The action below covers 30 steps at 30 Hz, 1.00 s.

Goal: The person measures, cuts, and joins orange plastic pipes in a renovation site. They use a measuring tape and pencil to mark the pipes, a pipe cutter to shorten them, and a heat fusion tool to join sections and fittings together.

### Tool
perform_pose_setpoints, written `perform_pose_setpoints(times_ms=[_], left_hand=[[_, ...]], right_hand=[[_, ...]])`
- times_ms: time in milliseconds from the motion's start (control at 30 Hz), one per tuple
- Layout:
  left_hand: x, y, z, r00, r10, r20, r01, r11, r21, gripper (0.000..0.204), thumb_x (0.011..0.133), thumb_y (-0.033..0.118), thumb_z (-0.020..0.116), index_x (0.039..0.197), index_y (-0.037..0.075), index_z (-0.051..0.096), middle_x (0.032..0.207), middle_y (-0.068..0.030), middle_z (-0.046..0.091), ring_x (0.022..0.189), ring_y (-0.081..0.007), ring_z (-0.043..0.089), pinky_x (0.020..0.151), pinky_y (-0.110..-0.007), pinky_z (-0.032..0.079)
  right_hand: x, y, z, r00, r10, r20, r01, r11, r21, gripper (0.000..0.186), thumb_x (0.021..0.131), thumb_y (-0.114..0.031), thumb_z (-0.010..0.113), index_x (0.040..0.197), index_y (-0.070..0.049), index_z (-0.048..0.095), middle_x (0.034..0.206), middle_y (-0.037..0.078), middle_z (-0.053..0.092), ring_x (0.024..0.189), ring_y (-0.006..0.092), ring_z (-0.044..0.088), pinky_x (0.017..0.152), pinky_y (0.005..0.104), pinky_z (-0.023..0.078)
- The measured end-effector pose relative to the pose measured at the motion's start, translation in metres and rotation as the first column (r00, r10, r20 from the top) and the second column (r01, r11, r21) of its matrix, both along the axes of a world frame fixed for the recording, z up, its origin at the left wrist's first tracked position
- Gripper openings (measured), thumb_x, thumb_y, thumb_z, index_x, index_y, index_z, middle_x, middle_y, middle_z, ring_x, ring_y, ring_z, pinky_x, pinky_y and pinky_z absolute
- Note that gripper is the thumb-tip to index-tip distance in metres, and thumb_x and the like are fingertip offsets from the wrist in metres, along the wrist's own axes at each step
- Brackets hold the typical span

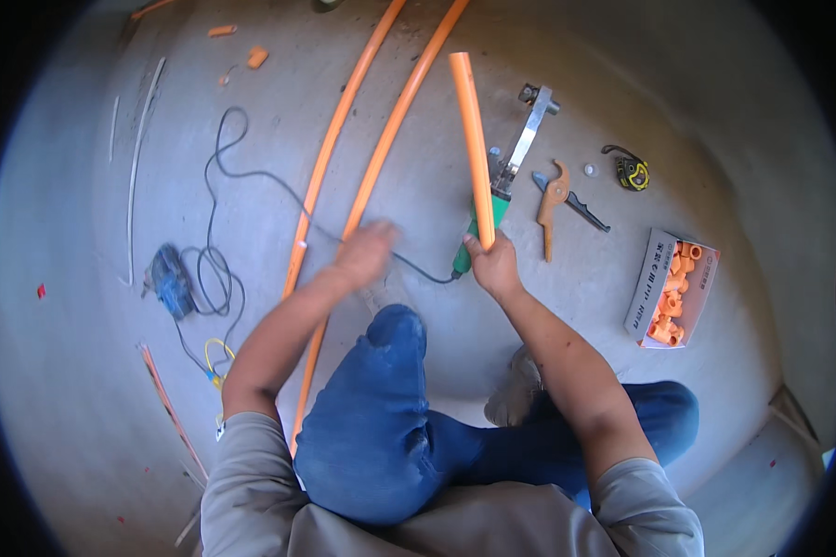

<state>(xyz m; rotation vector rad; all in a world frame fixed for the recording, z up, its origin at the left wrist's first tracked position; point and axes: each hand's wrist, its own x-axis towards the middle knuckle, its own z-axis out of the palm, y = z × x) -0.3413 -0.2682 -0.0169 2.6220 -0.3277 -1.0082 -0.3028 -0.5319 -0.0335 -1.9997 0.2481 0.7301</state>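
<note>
A: so where's it at? The right hand (495, 265) has its grip clamped on the near end of a short orange pipe (474, 139), which sticks up and away over the floor (84, 371)

B: and the left hand (367, 251)?

A: blurry, hovering by two long orange pipes (344, 139) to the left, can't tell if that grip is apart or together

B: anything joined yet?

A: doesn't look like it, the pipe's far end is bare. The cardboard box (643, 283) on the right is open and holds a heap of orange fittings (673, 297). Cutters (559, 200) lie unused beside it
</note>
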Motion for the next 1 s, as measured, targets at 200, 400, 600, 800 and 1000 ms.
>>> perform_pose_setpoints(times_ms=[200, 400, 600, 800, 1000], left_hand=[[-0.038, 0.068, -0.010, 0.955, 0.294, 0.047, -0.297, 0.951, 0.084, 0.040, 0.084, 0.002, 0.056, 0.124, 0.006, 0.054, 0.127, -0.0158, 0.054, 0.109, -0.0368, 0.060, 0.090, -0.048, 0.050], [-0.031, 0.064, 0.004, 0.954, 0.209, 0.213, -0.250, 0.950, 0.188, 0.035, 0.095, 0.019, 0.053, 0.127, 0.007, 0.054, 0.129, -0.0165, 0.054, 0.118, -0.0375, 0.054, 0.098, -0.046, 0.046], [-0.057, 0.081, -0.002, 0.954, -0.059, 0.294, -0.045, 0.941, 0.335, 0.036, 0.094, 0.031, 0.053, 0.115, 0.004, 0.061, 0.120, -0.0165, 0.059, 0.113, -0.0356, 0.056, 0.097, -0.046, 0.044], [-0.225, 0.045, -0.033, 0.983, 0.081, 0.163, -0.114, 0.972, 0.203, 0.024, 0.087, 0.023, 0.051, 0.080, 0.007, 0.067, 0.086, -0.0146, 0.066, 0.087, -0.0333, 0.061, 0.079, -0.048, 0.048], [-0.302, -0.040, -0.030, 0.951, 0.267, -0.157, -0.210, 0.928, 0.309, 0.026, 0.088, 0.018, 0.049, 0.106, 0.006, 0.065, 0.101, -0.0145, 0.069, 0.095, -0.0303, 0.064, 0.082, -0.042, 0.052]], right_hand=[[-0.005, -0.007, -0.007, 0.999, -0.016, 0.048, 0.015, 1.000, 0.026, 0.031, 0.087, -0.023, 0.068, 0.096, 0.006, 0.060, 0.082, 0.024, 0.066, 0.079, 0.0372, 0.066, 0.072, 0.0428, 0.051], [-0.005, -0.008, -0.009, 0.999, -0.015, 0.049, 0.011, 0.998, 0.065, 0.028, 0.088, -0.021, 0.068, 0.096, 0.005, 0.061, 0.082, 0.020, 0.067, 0.079, 0.0317, 0.067, 0.072, 0.0408, 0.051], [-0.006, -0.011, -0.014, 0.998, -0.051, 0.040, 0.047, 0.996, 0.081, 0.027, 0.088, -0.021, 0.068, 0.096, 0.004, 0.062, 0.081, 0.020, 0.067, 0.076, 0.0305, 0.066, 0.071, 0.0400, 0.051], [-0.018, -0.013, -0.003, 0.998, -0.041, 0.046, 0.036, 0.993, 0.113, 0.030, 0.086, -0.023, 0.069, 0.096, 0.005, 0.062, 0.080, 0.025, 0.066, 0.078, 0.0397, 0.066, 0.071, 0.0442, 0.051], [-0.102, -0.033, -0.009, 1.000, -0.027, 0.001, 0.027, 0.998, 0.064, 0.032, 0.086, -0.024, 0.069, 0.102, 0.003, 0.063, 0.089, 0.030, 0.066, 0.088, 0.0471, 0.065, 0.075, 0.0485, 0.051]])
